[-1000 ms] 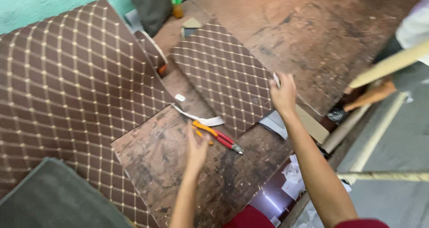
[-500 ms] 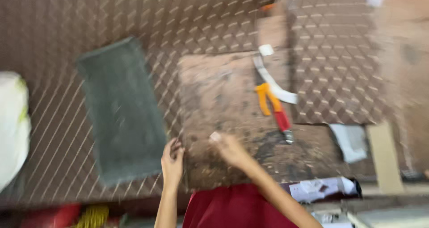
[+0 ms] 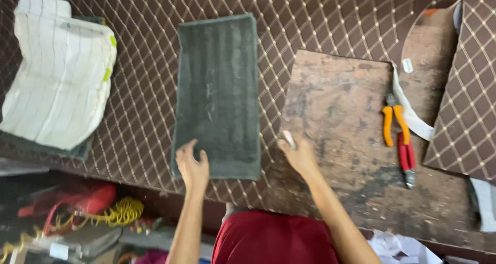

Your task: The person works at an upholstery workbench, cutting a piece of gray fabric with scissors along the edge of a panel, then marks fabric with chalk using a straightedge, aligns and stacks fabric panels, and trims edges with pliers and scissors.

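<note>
On a bench spread with brown quilted sheet (image 3: 144,103), the left hand (image 3: 192,166) rests fingers spread on a grey-green mat (image 3: 217,96), while the right hand (image 3: 298,155) apparently pinches a small white piece (image 3: 288,139).

Worn, stained wooden table (image 3: 341,114) under soft daylight; cluttered floor below with yellow coiled cord (image 3: 121,212) and red bundle (image 3: 82,202).

Orange-handled scissors (image 3: 393,123) and a red-handled tool (image 3: 406,158) are lying on the worn board (image 3: 336,103). A white folded sheet (image 3: 57,78) (faintly gridded) is resting far left.
</note>
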A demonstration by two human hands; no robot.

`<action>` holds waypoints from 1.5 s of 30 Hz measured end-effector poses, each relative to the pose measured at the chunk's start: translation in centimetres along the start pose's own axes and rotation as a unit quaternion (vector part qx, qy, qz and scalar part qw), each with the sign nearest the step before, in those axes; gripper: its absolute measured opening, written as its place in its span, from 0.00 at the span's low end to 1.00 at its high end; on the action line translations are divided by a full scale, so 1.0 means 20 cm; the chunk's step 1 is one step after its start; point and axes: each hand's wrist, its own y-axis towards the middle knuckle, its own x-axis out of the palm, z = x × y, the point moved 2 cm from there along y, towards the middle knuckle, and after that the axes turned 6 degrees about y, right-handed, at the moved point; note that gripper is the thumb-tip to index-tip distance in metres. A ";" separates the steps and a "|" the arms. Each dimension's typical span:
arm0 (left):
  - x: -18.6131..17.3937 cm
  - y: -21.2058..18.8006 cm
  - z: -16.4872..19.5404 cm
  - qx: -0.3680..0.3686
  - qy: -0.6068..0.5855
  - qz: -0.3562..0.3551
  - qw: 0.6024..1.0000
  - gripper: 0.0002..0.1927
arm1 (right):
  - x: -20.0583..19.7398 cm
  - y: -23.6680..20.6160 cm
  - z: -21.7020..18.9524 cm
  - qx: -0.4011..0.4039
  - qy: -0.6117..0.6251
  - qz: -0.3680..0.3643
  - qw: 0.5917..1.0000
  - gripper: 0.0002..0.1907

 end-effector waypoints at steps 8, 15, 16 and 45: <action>-0.10 0.92 -0.41 -0.072 -0.282 -0.132 0.947 0.45 | 0.80 0.39 -0.56 0.059 -0.050 0.093 0.993 0.31; -0.46 0.93 -0.78 0.048 -0.441 -0.296 0.846 0.36 | 1.06 0.08 -0.77 0.207 0.169 -0.103 0.958 0.38; -0.51 0.93 -0.87 -0.018 -0.434 -0.358 0.827 0.36 | 1.12 0.05 -0.75 0.207 0.197 -0.080 0.955 0.35; -1.83 1.86 -1.89 0.018 -0.398 -0.069 0.914 0.38 | 2.87 0.29 -2.06 -0.103 0.180 -0.236 0.949 0.44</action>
